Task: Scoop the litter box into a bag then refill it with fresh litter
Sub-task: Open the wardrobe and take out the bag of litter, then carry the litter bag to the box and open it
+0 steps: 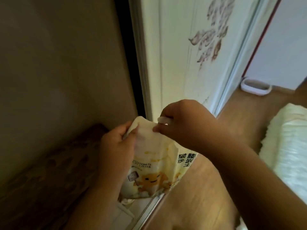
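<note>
Right forearm enters from the lower right, nearest the camera, and reaches up-left to the right hand [181, 120]. That hand pinches the top edge of a cat litter bag [157, 166] between thumb and curled fingers. The left hand [116, 146], coming from below, grips the same top edge on its left side, fingers curled round the folded corner. The bag is pale yellow, printed with a cartoon cat, the words "BENTONITE" and "LITTER", and Chinese characters; it hangs upright between the two hands, above a wooden floor [204, 188]. Left of the bag stands a dim brown wall [58, 72] with a dark wood skirting. Behind the bag is a white door [182, 55] bearing a floral pattern. Further off, on the floor at the right, sits a white litter box [255, 87]. A cream fluffy rug [285, 146] lies at the right edge.
</note>
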